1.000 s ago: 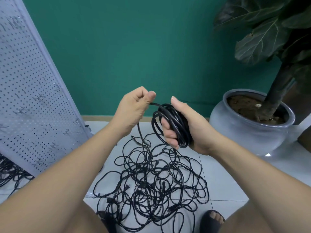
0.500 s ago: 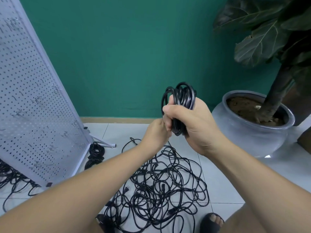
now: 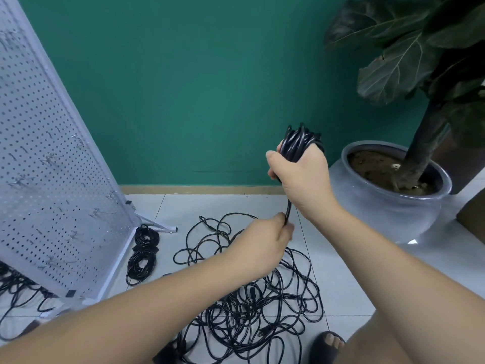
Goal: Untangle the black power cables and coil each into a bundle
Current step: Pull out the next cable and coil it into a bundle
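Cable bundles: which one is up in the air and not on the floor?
The bundle gripped in the right hand, held up before the green wall. The other two bundles lie on the floor beside the pegboard.

Bright, soft, even indoor light with faint shadows. A small glare spot shines on the floor tiles [image 3: 412, 241] at right. Wide-angle distortion bends the pegboard [image 3: 52, 179] at left.
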### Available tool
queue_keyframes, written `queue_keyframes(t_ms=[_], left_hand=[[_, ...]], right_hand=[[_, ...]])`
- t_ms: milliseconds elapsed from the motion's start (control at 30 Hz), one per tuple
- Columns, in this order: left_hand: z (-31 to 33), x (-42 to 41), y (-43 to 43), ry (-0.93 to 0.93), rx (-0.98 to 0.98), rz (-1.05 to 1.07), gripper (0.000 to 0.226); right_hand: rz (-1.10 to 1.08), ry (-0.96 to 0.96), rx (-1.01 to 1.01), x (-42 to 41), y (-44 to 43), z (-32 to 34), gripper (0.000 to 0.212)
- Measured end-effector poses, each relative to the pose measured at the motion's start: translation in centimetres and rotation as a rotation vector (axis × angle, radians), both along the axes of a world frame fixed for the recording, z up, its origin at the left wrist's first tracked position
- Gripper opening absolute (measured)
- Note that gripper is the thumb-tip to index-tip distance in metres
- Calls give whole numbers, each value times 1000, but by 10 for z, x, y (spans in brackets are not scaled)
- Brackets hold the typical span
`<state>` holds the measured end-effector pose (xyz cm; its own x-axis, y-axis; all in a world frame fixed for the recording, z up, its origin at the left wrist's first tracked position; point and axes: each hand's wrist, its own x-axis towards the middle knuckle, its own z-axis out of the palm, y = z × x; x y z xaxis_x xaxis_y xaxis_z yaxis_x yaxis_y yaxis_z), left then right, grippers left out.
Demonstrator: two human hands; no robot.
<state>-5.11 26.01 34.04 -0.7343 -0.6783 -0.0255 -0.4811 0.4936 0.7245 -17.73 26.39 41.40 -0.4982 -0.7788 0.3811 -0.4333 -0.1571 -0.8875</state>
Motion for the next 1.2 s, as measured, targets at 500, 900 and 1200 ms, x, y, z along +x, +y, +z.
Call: queue_keyframes(t_ms=[500, 900, 1200], left_hand=[[71, 54, -55, 328, -169, -5, 22], [82, 72, -97, 598, 218, 73, 31], [62, 54, -94, 695, 370, 95, 54]], right_hand=[[319, 17, 329, 9, -3, -27, 56], [726, -340, 383, 36, 20, -15, 55], [820, -354, 221, 36, 34, 0, 23]])
